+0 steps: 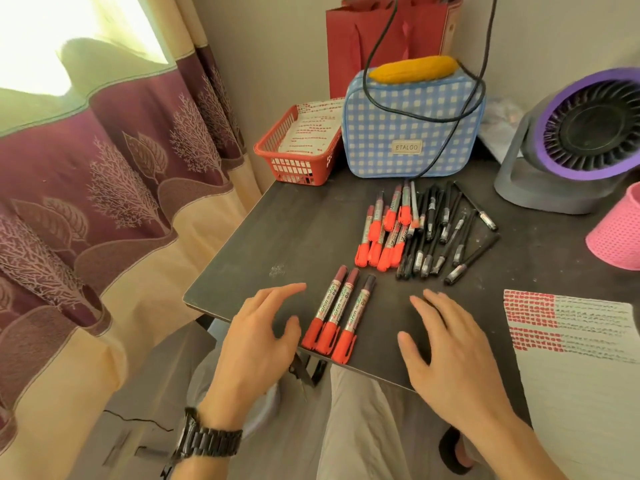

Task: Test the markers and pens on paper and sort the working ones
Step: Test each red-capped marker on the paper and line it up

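Observation:
Three red-capped markers (341, 311) lie side by side near the front edge of the dark table (277, 237). My left hand (258, 336) hovers just left of them, fingers relaxed and spread, holding nothing. My right hand (446, 344) hovers to their right, also empty with straight fingers. Further back lies a pile of red markers (384, 230) and, beside it, a pile of several black pens (440, 237). A sheet of paper (581, 358) with rows of red and dark test marks lies at the right.
A blue checked bag (412, 126) with a black cable stands at the back, a red basket (298, 150) to its left. A grey and purple fan (581, 140) and a pink cup (620, 233) stand at the right. A curtain hangs on the left.

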